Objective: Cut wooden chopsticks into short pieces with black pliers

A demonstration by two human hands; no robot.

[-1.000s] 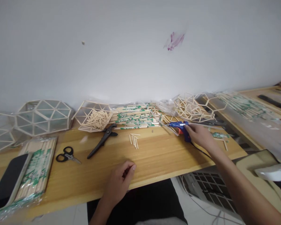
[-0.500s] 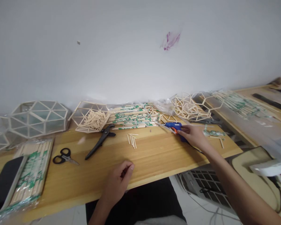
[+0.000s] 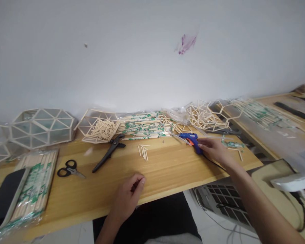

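Note:
My right hand [image 3: 213, 148] is beside the blue hot glue gun [image 3: 191, 139], its fingers stretched out near the handle and no longer wrapped round it. The glue gun lies on the wooden table with its orange trigger showing and its nozzle towards the left. My left hand [image 3: 132, 189] rests at the table's front edge, fingers curled in and nothing visible in them. Between the hands and farther back lie several short cut sticks [image 3: 143, 152]. Left of these are black-handled cutters [image 3: 109, 153] and small scissors [image 3: 70, 169].
Along the wall stand a panelled stick frame [image 3: 43, 127], an open frame filled with cut sticks [image 3: 101, 128], wrapped chopsticks [image 3: 139, 126] and honeycomb-like stick frames [image 3: 208, 117]. A phone [image 3: 6, 196] lies on a chopstick pack [image 3: 38, 183] at left. A power strip [image 3: 292, 181] sits at right.
My right hand has drawn back slightly to the right, off the glue gun's handle; the glue gun stays on the table. My left hand has not moved.

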